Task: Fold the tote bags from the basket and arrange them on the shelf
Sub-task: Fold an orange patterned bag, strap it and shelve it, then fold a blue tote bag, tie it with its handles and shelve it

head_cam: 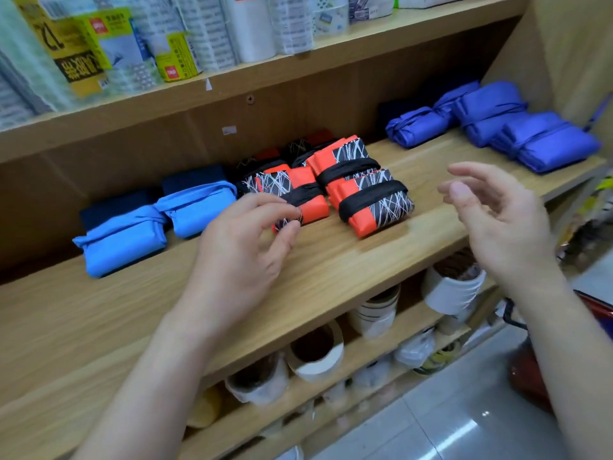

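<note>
Several folded tote bags lie on the wooden shelf [331, 260]. Two light blue bundles [122, 237] are at the left, orange and black patterned ones [374, 204] in the middle, and royal blue ones [497, 124] at the right. My left hand [238, 257] pinches the near corner of the front-left orange and black tote bag [302, 190] between thumb and forefinger. My right hand [497, 220] hovers in the air to the right of the orange bags, with its fingers loosely spread and nothing in it.
Wrapped packs of rolls [172, 44] fill the shelf above. Tape rolls [315, 353] and white cups stand on the shelf below. A red object [527, 373] sits on the grey floor at the lower right. Bare board runs along the shelf's front edge.
</note>
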`<state>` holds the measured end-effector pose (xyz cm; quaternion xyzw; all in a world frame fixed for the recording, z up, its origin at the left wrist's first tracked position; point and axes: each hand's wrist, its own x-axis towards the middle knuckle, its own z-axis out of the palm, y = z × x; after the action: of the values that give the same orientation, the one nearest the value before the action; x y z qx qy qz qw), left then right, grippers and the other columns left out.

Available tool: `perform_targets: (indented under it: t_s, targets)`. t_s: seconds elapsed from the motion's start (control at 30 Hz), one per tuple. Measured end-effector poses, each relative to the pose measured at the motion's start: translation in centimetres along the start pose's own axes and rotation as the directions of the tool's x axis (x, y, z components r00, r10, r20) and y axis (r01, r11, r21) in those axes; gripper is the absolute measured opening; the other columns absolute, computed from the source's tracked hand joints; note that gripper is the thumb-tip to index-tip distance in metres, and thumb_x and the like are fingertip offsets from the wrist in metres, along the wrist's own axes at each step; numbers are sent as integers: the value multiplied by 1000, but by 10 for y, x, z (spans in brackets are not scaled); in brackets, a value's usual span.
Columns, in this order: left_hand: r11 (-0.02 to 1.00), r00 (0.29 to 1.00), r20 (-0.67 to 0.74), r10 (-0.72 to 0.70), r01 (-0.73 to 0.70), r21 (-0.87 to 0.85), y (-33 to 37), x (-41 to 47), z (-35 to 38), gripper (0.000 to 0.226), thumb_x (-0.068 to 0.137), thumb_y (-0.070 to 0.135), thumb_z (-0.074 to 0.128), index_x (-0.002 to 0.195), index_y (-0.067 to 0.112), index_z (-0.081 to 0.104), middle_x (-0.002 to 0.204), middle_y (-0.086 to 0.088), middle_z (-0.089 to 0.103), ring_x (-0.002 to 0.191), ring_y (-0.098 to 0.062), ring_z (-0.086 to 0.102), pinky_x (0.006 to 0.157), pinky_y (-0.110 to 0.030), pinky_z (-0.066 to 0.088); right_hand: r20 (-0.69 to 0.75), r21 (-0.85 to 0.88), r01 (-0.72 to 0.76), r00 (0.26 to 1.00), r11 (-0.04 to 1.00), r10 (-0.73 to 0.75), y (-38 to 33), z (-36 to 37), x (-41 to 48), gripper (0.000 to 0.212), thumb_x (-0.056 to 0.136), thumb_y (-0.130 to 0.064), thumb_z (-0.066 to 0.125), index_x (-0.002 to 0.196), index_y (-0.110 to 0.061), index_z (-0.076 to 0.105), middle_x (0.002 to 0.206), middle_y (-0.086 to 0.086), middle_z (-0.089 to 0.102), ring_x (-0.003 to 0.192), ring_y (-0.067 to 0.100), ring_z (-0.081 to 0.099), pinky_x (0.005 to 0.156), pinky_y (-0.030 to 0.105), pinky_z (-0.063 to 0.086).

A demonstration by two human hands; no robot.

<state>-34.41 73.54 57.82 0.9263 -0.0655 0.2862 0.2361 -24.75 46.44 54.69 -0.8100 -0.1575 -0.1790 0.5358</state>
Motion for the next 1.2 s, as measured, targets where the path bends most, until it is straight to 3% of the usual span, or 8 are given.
perform_targets:
  t_s: [0.13,0.3,0.53,0.63,0.8,0.9,1.0,1.2]
  targets:
    - [992,996,21,88,-85,-93,22,-33,0,15,94,19,62,101,14,74,93,10,68,84,-2,60,75,-21,51,-86,-96,35,995,995,-43,-6,-20,-50,21,99,-29,53,118,-32,63,99,-4,70,92,14,68,84,33,56]
    - [954,953,172,249,-211,-211,41,-73,14,21,88,15,63,105,15,73,94,13,66,87,-1,61,78,-18,50,-25,-422,39,998,906,-54,4,-52,-120,22,96,-16,58,115,-17,68,97,0,70,84,9,61,77,9,44]
    - [948,819,483,310,-224,-228,67,-106,86,22,81,16,62,100,19,74,95,8,70,91,-14,65,77,-31,53,73,-698,-67,984,713,164,37,-120,-213,21,92,-20,56,105,-14,71,95,1,72,89,24,67,74,39,55]
    - [948,749,583,314,-210,-240,84,-118,132,32,82,28,48,96,21,75,92,6,72,87,-18,67,72,-28,55,28,-763,-185,947,619,319,59,-156,-248,22,85,-9,67,106,-17,71,95,1,71,87,27,67,71,39,55]
    - [954,586,765,268,-51,-296,131,-134,216,19,94,25,58,106,27,72,98,14,71,95,-5,63,84,-25,48,-121,-750,-443,822,492,557,104,-231,-299,31,90,-20,65,121,-20,66,105,2,68,98,26,64,81,36,50]
    - [958,548,801,241,-2,-286,172,-138,269,22,95,25,59,114,24,70,99,11,71,97,-7,64,83,-17,44,-225,-669,-585,748,459,624,139,-281,-325,37,93,-25,62,130,-20,59,116,4,66,107,24,62,88,35,46]
    - [961,503,837,215,45,-273,215,-136,323,22,95,22,59,115,24,66,96,3,70,91,-23,68,86,-35,53,-330,-577,-692,683,433,651,177,-326,-345,42,94,-26,61,135,-19,54,128,3,62,115,22,59,90,28,38]
    - [966,569,785,246,-77,-247,288,-111,416,34,94,17,61,128,17,62,128,3,61,120,-17,53,94,-19,33,-464,-422,-826,552,374,693,248,-390,-355,49,97,-31,53,144,-19,43,143,5,49,129,25,47,102,38,38]
